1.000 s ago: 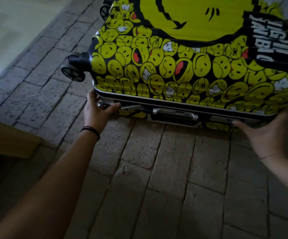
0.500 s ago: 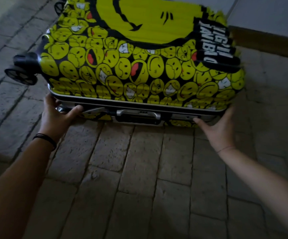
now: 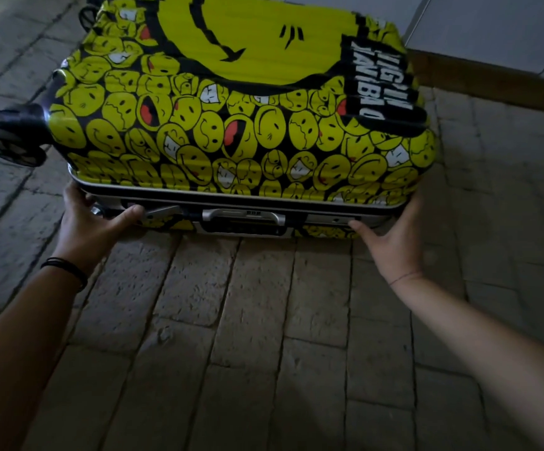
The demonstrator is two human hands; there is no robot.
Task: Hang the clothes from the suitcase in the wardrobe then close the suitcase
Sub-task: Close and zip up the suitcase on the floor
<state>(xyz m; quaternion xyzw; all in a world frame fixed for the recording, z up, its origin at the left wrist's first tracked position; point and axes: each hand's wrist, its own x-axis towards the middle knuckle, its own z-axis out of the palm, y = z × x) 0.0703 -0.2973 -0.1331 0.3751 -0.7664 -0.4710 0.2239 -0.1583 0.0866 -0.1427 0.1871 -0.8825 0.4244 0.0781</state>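
- The suitcase (image 3: 241,125) is a hard, ribbed shell printed all over with small yellow smiley faces on black. Some have red mouths or white teeth, and one large yellow smiley fills the top.
- It lies flat on the stone floor (image 3: 231,320), lid up and halves together — the silver frame runs unbroken along the near edge.
- White block lettering on black bands sits at the end away from the wheels, upside down to the viewer.
- A black double wheel (image 3: 13,148) sticks out sideways at the near corner of one end; another shows at the far corner.
- A silver-and-black carry handle (image 3: 244,216) sits mid-way along the near side.
- The latch (image 3: 163,212) toward the wheel end is tilted out from the frame — the other latch (image 3: 332,219) lies flush.
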